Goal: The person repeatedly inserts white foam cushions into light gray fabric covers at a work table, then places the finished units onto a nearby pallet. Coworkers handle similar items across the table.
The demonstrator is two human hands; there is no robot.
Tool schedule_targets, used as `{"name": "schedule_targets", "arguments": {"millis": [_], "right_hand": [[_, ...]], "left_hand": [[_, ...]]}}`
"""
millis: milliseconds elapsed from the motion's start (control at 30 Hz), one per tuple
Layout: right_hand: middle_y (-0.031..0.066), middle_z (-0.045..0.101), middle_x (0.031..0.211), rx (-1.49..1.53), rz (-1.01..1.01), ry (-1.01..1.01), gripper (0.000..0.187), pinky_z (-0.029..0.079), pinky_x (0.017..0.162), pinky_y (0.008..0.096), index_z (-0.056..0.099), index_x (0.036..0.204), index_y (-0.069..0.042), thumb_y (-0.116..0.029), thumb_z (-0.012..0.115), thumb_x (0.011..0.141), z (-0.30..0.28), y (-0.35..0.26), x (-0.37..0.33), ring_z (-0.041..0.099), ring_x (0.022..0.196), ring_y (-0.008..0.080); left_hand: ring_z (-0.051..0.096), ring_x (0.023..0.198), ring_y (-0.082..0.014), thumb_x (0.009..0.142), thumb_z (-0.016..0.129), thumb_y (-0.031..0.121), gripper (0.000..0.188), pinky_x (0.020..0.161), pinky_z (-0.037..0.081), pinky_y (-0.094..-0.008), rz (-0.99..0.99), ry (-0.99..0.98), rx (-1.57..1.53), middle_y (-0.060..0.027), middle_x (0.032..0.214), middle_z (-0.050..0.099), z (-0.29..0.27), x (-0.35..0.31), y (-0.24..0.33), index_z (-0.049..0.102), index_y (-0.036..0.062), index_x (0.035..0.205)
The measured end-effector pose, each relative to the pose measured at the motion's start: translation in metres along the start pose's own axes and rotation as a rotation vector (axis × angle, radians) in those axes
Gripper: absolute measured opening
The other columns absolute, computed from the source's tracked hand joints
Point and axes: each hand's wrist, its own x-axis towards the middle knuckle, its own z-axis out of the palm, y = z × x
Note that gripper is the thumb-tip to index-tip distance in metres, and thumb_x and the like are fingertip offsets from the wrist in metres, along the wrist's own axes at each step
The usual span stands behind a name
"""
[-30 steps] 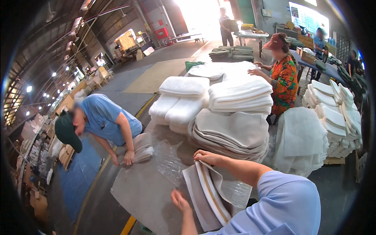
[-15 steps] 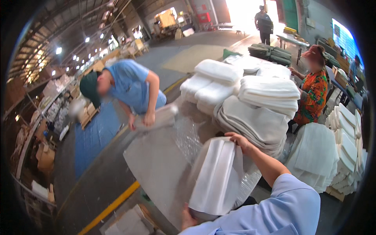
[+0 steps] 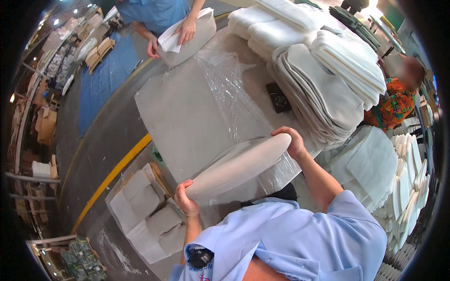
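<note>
Gripping the pale pad (image 3: 239,166) at both ends from my remote seat: L hand (image 3: 187,200) is curled closed round its near-left end, R hand (image 3: 291,141) likewise round its far-right end, thumbs mostly hidden. Pad spans the gap between them, over the near side of the table (image 3: 183,107); can't tell if its underside touches. End-to-end hold prob. keeps it from sagging & its layers in line.

Low on the L, below table height, a box (image 3: 161,178) (only a brown edge shows, could be a pallet) has folded pale pcs (image 3: 140,196) in it, prob. put there for easy reach. Further L, a wood-edged crate (image 3: 51,241) holds dark-green bits (image 3: 77,260), too small to ID.

Off the table's R side: draped white sheets (image 3: 368,164), then white stacks (image 3: 408,187). On the table, clear plastic (image 3: 225,89) lies crumpled mid-top, maybe as a cover; a flat black item (image 3: 279,98) sits beside the grey pads (image 3: 323,93). Those are piled flat w/ curved edges roughly matched, I'd guess to hold shape. White fleecy pads (image 3: 347,65) are heaped just beyond.

Far L edge: co-worker's hand (image 3: 186,30) presses on a folded grey pc (image 3: 201,40), prob. pinning it. Far R: person in orange-print top (image 3: 389,110).
</note>
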Motion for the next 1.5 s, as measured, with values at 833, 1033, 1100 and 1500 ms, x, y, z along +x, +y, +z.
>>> {"name": "schedule_targets", "arguments": {"millis": [833, 1033, 1100, 1500], "right_hand": [[0.0205, 0.075, 0.102, -1.423, -0.305, -0.743, 0.017, 0.055, 0.084, 0.054, 0.068, 0.105, -0.006, -0.019, 0.068, 0.094, 0.103, 0.004, 0.029, 0.07, 0.101, 0.0436], [0.0239, 0.074, 0.108, -1.484, -0.015, -0.604, 0.022, 0.054, 0.087, 0.0567, 0.064, 0.117, -0.01, -0.027, 0.062, 0.102, 0.101, 0.012, 0.016, 0.07, 0.101, 0.0476], [0.0237, 0.074, 0.111, -1.479, -0.017, -0.579, 0.023, 0.054, 0.089, 0.0568, 0.064, 0.119, -0.011, -0.028, 0.061, 0.103, 0.099, 0.02, 0.022, 0.069, 0.104, 0.0474], [0.0225, 0.075, 0.104, -1.29, 0.026, -0.393, 0.026, 0.054, 0.086, 0.0549, 0.066, 0.117, -0.01, -0.032, 0.06, 0.105, 0.098, 0.059, 0.041, 0.07, 0.101, 0.0472]], "left_hand": [[0.063, 0.125, -0.0399, 0.096, 0.073, 0.046, 0.059, 0.104, 0.052, -0.0481, 0.08, -1.087, 1.064, -0.0249, 0.136, 0.065, 0.116, 0.056, -0.042, 0.066, 0.0035, 0.137], [0.071, 0.106, -0.0428, 0.097, 0.07, 0.048, 0.046, 0.092, 0.055, -0.0522, -0.016, -0.899, 0.859, -0.0236, 0.106, 0.075, 0.099, 0.045, -0.05, 0.072, 0.0053, 0.115], [0.072, 0.102, -0.0437, 0.099, 0.069, 0.048, 0.044, 0.088, 0.055, -0.0536, 0.028, -0.867, 0.915, -0.0228, 0.101, 0.076, 0.088, 0.049, -0.046, 0.071, 0.006, 0.111], [0.07, 0.073, -0.0404, 0.103, 0.064, 0.045, 0.036, 0.061, 0.054, -0.0542, 0.324, -0.481, 1.009, -0.0131, 0.078, 0.071, 0.082, 0.033, -0.096, 0.061, 0.0115, 0.089]]}}
